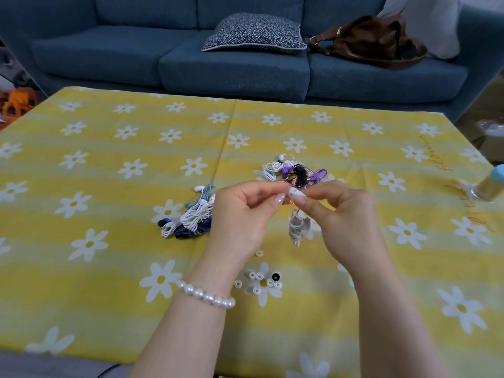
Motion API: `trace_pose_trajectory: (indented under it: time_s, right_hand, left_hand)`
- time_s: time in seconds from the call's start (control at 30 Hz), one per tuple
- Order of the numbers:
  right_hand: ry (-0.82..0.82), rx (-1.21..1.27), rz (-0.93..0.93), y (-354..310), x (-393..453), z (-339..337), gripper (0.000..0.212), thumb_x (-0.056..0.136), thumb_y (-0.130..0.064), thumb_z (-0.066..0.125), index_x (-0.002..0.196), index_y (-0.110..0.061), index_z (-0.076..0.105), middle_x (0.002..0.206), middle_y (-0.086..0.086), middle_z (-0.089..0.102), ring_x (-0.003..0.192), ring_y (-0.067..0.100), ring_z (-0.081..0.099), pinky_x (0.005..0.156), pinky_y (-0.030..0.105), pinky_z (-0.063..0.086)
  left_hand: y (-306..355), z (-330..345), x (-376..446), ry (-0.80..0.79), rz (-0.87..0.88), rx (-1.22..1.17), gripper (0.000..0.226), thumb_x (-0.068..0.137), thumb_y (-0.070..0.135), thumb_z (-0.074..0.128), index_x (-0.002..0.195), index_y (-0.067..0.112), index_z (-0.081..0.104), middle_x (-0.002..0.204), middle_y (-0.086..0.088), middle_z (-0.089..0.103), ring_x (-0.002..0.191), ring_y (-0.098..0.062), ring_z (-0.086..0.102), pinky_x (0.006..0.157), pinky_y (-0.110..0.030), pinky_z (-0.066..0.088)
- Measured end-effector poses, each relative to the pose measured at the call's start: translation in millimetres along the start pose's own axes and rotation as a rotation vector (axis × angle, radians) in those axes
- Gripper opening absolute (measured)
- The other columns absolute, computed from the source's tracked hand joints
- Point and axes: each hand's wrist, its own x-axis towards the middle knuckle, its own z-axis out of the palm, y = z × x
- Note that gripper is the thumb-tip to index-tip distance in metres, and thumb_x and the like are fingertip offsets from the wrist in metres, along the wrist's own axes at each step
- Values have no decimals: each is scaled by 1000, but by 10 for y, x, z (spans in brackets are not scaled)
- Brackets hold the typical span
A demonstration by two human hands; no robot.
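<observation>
**Both hands pinch 1 earphone over the table**

The left hand (245,211) and the right hand (343,216) come together over the middle of the yellow cloth (109,186). The fingertips of both are closed on the top end of a pale earphone (298,227). Its wound cord hangs down between the 2 palms. The nails mostly hide the small part inside the pinch; it is perhaps the earbud, but I cannot tell surely.

At 12 o'clock from the hands, just behind the fingers, lies a tangle (294,173) of white, purple and black earphones. At 9 o'clock from the left hand, just beside it, there is a heap (191,216) of white, light blue and dark blue ones.

At 6 o'clock, between the 2 wrists, white tips (256,282) lie in a loose group on the cloth, with 1 black tip (275,276) among them.

A pearl bracelet (207,296) is around the left wrist. At 3 o'clock, at the picture's edge, a bottle (491,186) is on the cloth. Behind the table, at 12 o'clock, a blue sofa (218,64) carries a cushion (255,34) and a brown bag (373,42).
</observation>
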Motion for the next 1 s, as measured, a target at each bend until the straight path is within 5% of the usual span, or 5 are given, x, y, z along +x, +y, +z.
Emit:
trace_pose_trajectory:
  time_s: [0.27,0.43,0.77,0.87,1.0]
  right_hand:
    - [14,-49,-5,2,-3,12,9,79,-23,71,83,-16,74,89,-5,66,81,-1,55,68,3,34]
    - [-15,81,55,-16,-11,25,8,78,-22,72,83,-17,74,89,-2,70,93,17,63,84,29,45]
    - [13,101,62,-73,-35,33,7,77,-19,73,73,-24,70,81,-2,71,89,20,66,87,39,50]
    - [45,42,41,-78,-32,38,2,79,-20,72,77,-21,71,83,-4,70,90,17,64,84,33,48]
    - [63,-153,-37,-58,-25,62,10,82,-21,69,86,-12,72,83,-8,61,82,10,56,69,3,34]
  left_hand:
    - [-14,14,-4,15,-5,5,20,81,-7,61,83,9,72,72,5,73,75,-10,71,74,-19,54]
    - [-6,-8,20,43,-90,-148,20,79,-8,61,80,9,71,72,-2,73,75,-16,69,79,-28,57]
    - [16,28,5,68,-157,-306,20,76,-14,60,76,3,70,67,-4,72,67,-14,69,75,-27,58]
    - [7,52,-11,80,-130,-240,21,76,-12,62,76,7,72,67,-1,72,68,-13,69,75,-25,57]
    - [-34,80,-40,107,26,84,24,75,-6,68,76,17,73,64,15,70,71,-2,68,71,-15,53]
